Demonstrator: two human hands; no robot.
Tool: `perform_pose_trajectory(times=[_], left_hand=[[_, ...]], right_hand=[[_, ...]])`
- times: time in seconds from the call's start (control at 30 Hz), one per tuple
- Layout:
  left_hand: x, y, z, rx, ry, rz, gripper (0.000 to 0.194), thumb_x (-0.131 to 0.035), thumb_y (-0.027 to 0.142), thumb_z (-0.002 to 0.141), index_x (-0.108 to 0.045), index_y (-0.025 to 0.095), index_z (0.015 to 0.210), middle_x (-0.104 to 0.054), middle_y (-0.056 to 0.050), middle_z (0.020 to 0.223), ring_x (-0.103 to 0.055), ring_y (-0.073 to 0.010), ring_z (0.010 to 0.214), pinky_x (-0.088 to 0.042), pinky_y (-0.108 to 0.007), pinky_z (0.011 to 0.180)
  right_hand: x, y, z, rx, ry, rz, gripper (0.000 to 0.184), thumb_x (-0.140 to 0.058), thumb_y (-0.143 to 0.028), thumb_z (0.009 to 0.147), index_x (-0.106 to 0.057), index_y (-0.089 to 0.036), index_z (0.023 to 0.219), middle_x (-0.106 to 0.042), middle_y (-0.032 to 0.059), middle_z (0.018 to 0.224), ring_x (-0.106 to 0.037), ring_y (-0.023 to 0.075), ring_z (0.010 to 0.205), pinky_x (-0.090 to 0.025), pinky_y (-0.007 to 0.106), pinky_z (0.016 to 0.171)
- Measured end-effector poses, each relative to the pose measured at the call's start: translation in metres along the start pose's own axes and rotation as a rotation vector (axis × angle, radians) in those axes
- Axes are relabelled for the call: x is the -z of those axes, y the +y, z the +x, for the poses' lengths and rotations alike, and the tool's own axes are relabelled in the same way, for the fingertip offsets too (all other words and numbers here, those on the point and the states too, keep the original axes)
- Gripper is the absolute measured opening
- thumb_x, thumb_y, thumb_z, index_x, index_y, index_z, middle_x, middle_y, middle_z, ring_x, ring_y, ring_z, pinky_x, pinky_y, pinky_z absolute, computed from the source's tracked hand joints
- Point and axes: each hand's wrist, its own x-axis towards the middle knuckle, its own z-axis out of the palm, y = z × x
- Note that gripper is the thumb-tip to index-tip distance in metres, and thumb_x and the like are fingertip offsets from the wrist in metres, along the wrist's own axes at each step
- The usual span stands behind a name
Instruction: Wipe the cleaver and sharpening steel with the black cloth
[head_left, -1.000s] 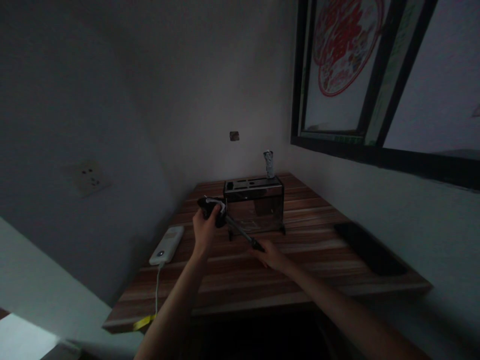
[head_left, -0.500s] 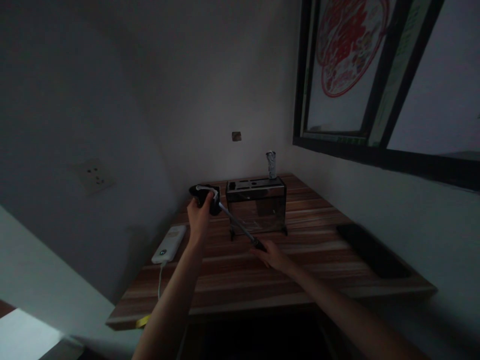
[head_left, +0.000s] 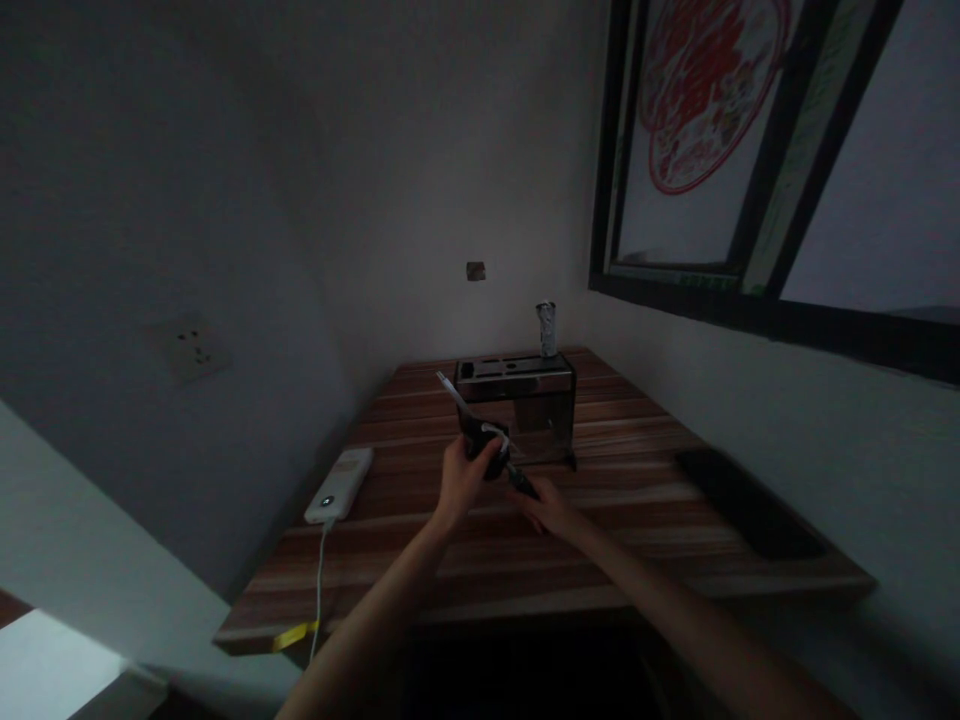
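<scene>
In dim light my right hand [head_left: 551,508] is closed on the dark handle of a long thin metal blade [head_left: 452,392] that slants up to the left. My left hand [head_left: 461,480] is closed on a dark cloth [head_left: 485,446] with a pale edge, wrapped round the blade close to the handle. The blade's tip sticks out above the cloth. Both hands hover over a wooden table [head_left: 480,560], just in front of a metal knife holder [head_left: 536,410] with slots in its top.
A white power bank [head_left: 339,485] with a cable lies at the table's left edge. A dark flat object [head_left: 742,505] lies at the right. A small shiny canister [head_left: 547,328] stands behind the holder. A wall socket [head_left: 191,348] is at left and a window frame [head_left: 750,300] at right.
My left hand has slid the cloth down the blade from its far tip to near the handle, baring the tip. My right hand has stayed almost still.
</scene>
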Motion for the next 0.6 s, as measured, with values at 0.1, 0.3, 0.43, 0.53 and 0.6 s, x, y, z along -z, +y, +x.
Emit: perform_pose_trajectory(times=[0.1, 0.3, 0.43, 0.53, 0.6], left_hand=[[-0.009, -0.01, -0.012, 0.005, -0.067, 0.049, 0.028, -0.067, 0.036, 0.063, -0.063, 0.012, 0.077, -0.067, -0.006, 0.073, -0.061, -0.0185, 0.069, -0.046, -0.025, 0.061], [-0.011, -0.023, -0.021, -0.01, -0.096, 0.005, 0.03, -0.067, 0.033, 0.064, -0.063, 0.012, 0.086, -0.068, -0.007, 0.082, -0.062, -0.0195, 0.078, -0.047, -0.028, 0.07], [-0.01, -0.026, -0.019, -0.004, -0.101, 0.016, 0.032, -0.067, 0.033, 0.065, -0.062, 0.012, 0.088, -0.068, -0.008, 0.084, -0.062, -0.0203, 0.079, -0.047, -0.029, 0.071], [-0.011, -0.027, -0.018, 0.003, -0.098, 0.025, 0.032, -0.067, 0.032, 0.066, -0.061, 0.012, 0.09, -0.068, -0.008, 0.086, -0.062, -0.0205, 0.081, -0.047, -0.029, 0.073], [-0.011, -0.029, -0.019, 0.002, -0.104, 0.015, 0.032, -0.066, 0.032, 0.066, -0.061, 0.012, 0.092, -0.068, -0.008, 0.087, -0.062, -0.0205, 0.082, -0.047, -0.03, 0.074]], right_hand=[[0.001, 0.004, 0.001, 0.013, 0.007, -0.026, 0.032, -0.052, -0.048, 0.076, -0.051, -0.016, 0.074, -0.038, -0.0105, 0.037, -0.033, 0.0059, 0.029, -0.024, 0.017, 0.03], [-0.001, 0.006, 0.001, 0.011, -0.008, -0.048, 0.028, -0.051, -0.043, 0.076, -0.05, -0.017, 0.067, -0.039, -0.0094, 0.037, -0.033, 0.0057, 0.029, -0.022, 0.017, 0.03], [-0.001, 0.005, 0.0, 0.017, 0.003, -0.046, 0.029, -0.052, -0.044, 0.077, -0.05, -0.017, 0.067, -0.038, -0.0093, 0.037, -0.033, 0.0057, 0.03, -0.023, 0.017, 0.03], [-0.001, 0.005, 0.0, 0.024, 0.012, -0.058, 0.03, -0.053, -0.046, 0.077, -0.05, -0.017, 0.066, -0.039, -0.0086, 0.038, -0.034, 0.006, 0.031, -0.024, 0.017, 0.031], [-0.001, 0.004, 0.0, 0.02, 0.019, -0.066, 0.032, -0.054, -0.047, 0.076, -0.049, -0.018, 0.065, -0.038, -0.0085, 0.038, -0.033, 0.006, 0.031, -0.023, 0.017, 0.031]])
